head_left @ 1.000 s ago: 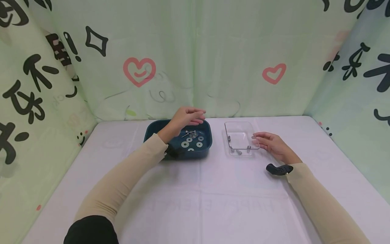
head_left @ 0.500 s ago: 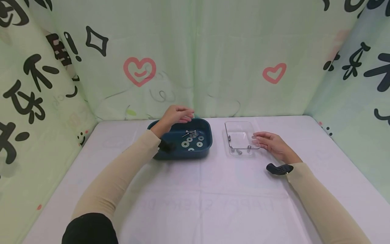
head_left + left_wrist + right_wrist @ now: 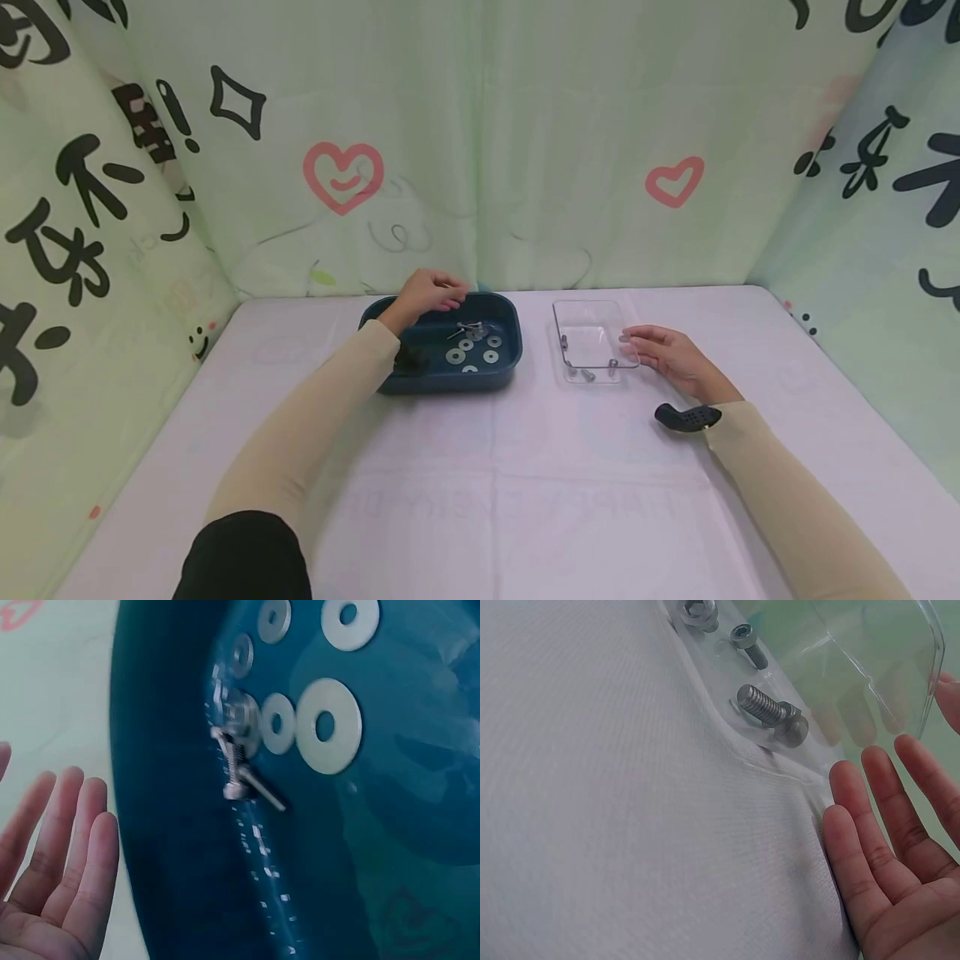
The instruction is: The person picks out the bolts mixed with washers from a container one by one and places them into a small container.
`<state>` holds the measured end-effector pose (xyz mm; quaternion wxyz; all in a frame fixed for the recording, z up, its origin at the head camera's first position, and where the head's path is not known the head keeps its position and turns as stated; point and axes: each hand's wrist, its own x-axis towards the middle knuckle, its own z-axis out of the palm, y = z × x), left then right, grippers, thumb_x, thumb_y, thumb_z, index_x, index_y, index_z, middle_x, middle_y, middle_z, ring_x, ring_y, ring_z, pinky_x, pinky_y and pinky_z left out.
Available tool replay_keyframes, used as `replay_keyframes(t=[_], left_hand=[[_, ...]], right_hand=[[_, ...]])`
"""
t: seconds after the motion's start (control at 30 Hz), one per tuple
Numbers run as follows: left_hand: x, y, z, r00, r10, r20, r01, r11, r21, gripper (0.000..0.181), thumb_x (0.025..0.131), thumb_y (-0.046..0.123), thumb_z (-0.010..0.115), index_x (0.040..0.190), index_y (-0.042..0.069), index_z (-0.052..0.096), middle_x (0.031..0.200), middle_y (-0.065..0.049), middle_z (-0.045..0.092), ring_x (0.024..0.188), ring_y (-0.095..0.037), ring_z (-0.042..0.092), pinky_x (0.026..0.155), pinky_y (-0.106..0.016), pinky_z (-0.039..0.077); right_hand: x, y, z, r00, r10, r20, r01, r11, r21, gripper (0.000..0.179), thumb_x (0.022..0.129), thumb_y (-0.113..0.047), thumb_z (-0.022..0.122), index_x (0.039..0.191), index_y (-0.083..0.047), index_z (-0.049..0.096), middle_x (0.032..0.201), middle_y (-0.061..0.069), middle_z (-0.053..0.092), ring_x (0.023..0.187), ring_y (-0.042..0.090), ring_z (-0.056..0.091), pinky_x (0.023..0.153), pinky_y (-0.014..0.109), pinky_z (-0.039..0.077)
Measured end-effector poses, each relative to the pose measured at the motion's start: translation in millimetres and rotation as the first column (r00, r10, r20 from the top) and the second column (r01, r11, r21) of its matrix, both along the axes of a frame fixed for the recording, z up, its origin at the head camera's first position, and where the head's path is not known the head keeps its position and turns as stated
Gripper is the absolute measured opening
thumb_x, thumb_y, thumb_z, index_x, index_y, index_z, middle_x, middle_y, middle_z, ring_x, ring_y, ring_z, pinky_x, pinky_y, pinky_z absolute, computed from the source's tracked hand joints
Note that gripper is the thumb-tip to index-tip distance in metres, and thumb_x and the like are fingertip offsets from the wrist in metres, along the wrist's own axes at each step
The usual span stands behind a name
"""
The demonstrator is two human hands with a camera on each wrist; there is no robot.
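My left hand (image 3: 429, 293) hangs over the back left of a dark blue tray (image 3: 450, 383), palm inward. Its fingers (image 3: 56, 840) are nearly straight and hold nothing in the left wrist view. On the tray's floor lie several flat washers (image 3: 328, 726) and a small cluster of bolts (image 3: 238, 769). My right hand (image 3: 671, 354) stays at the right side of a clear plastic box (image 3: 592, 365), its straight fingers (image 3: 889, 795) right against the wall and the thumb by the rim. Inside that box, several socket-head bolts (image 3: 769, 709) lie along the near and left edges.
A pale cloth (image 3: 495, 467) covers the table. Light green curtains (image 3: 562, 125) with printed hearts and black characters close in the back and both sides. The tray and the box stand side by side near the back edge, a narrow gap between them.
My left hand has shifted left over the tray, then dipped slightly lower at the tray's back left. My right hand and the clear box have stayed in place.
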<state>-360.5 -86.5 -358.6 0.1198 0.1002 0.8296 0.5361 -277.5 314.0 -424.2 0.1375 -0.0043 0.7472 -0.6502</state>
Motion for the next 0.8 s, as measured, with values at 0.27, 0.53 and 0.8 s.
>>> replay_keyframes(t=[0.27,0.53,0.8], left_hand=[[-8.1,0.9,-6.9,0.999,0.028,0.019,-0.026,0.997,-0.075,0.029,0.088,0.017,0.066,0.112,0.003,0.068,0.113,-0.018,0.067,0.098,-0.027,0.068,0.084,-0.030,0.055],[-13.6,-3.2,-5.5,1.000,-0.007,-0.004,0.006,0.990,-0.142,0.028,0.088,0.016,0.065,0.112,0.002,0.067,0.111,-0.019,0.068,0.097,-0.027,0.068,0.086,-0.034,0.055],[-18.5,-9.5,-16.7,0.996,-0.083,-0.033,0.074,0.973,-0.218,0.026,0.087,0.014,0.066,0.110,0.002,0.068,0.111,-0.018,0.068,0.094,-0.025,0.068,0.086,-0.034,0.055]], right_hand=[[-0.9,0.1,-0.4,1.000,0.002,0.008,-0.002,1.000,-0.002,0.041,0.093,-0.026,0.059,0.128,-0.007,0.047,0.099,-0.025,0.063,0.092,-0.006,0.061,0.080,0.010,0.049],[1.0,0.1,0.6,1.000,0.011,-0.009,-0.011,0.998,-0.060,0.019,0.093,-0.020,0.058,0.112,-0.018,0.055,0.099,-0.022,0.065,0.090,-0.005,0.063,0.079,0.010,0.049],[-0.9,-0.3,-3.4,1.000,-0.004,-0.007,0.004,1.000,-0.016,0.021,0.092,-0.025,0.059,0.112,-0.020,0.054,0.100,-0.024,0.064,0.091,-0.006,0.063,0.080,0.010,0.049]])
